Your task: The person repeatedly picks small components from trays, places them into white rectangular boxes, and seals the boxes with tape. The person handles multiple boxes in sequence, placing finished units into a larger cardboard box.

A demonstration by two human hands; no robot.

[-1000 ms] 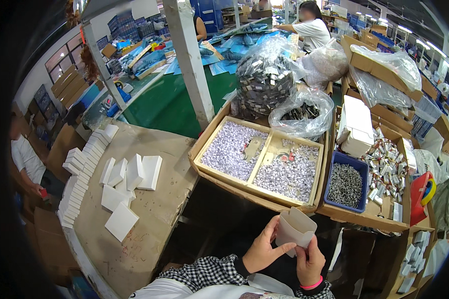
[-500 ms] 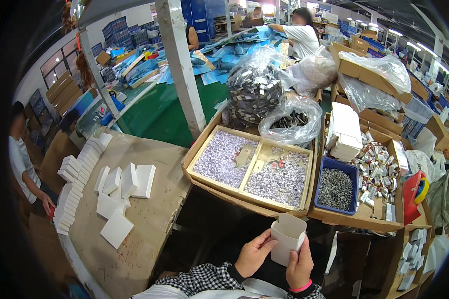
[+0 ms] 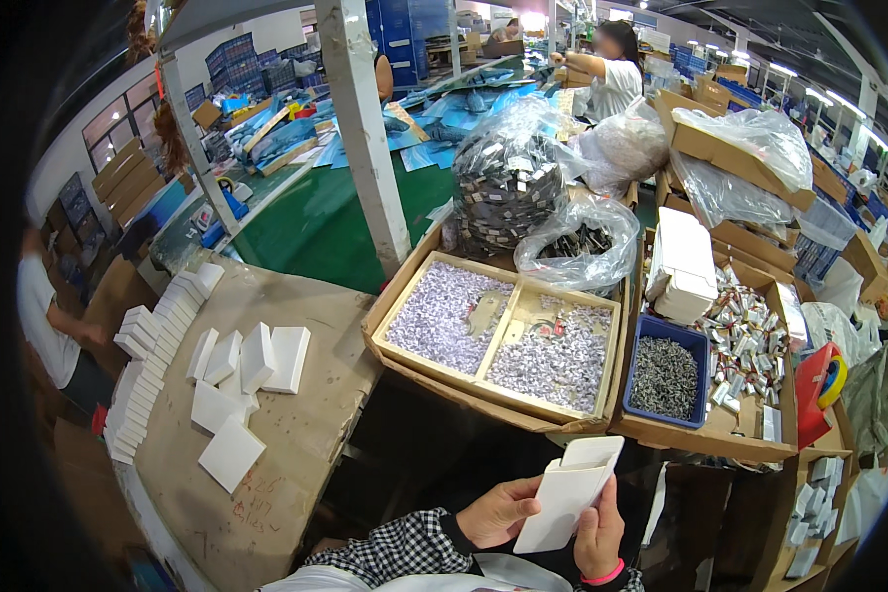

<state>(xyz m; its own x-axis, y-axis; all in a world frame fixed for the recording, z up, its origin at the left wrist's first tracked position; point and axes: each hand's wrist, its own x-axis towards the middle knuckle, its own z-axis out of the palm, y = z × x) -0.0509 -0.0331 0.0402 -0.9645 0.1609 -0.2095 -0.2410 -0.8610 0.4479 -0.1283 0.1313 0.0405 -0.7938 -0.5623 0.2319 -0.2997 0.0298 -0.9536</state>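
A small white cardboard box (image 3: pixel 560 501) is held upright and tilted to the right in front of me, its top flap standing up. My left hand (image 3: pixel 501 511) grips its left edge with the thumb on the front. My right hand (image 3: pixel 599 534), with a pink band at the wrist, is closed round its right edge. Beyond the box lies a divided wooden tray (image 3: pixel 480 371) of many small whitish pieces. A blue bin (image 3: pixel 702 422) of small metal parts stands to its right. Whether the box holds anything is hidden.
On the left table (image 3: pixel 318 414) lie several closed white boxes (image 3: pixel 232 453), with a long row of them along the edge. Right of the bin are flat white cartons (image 3: pixel 681 264) and loose silvery parts (image 3: pixel 735 370). A metal post (image 3: pixel 363 138) rises ahead. Other people work nearby.
The box has tilted to the right and its opening has narrowed, with the flap now raised at the top. The person at the left has drawn a hand back from the box row.
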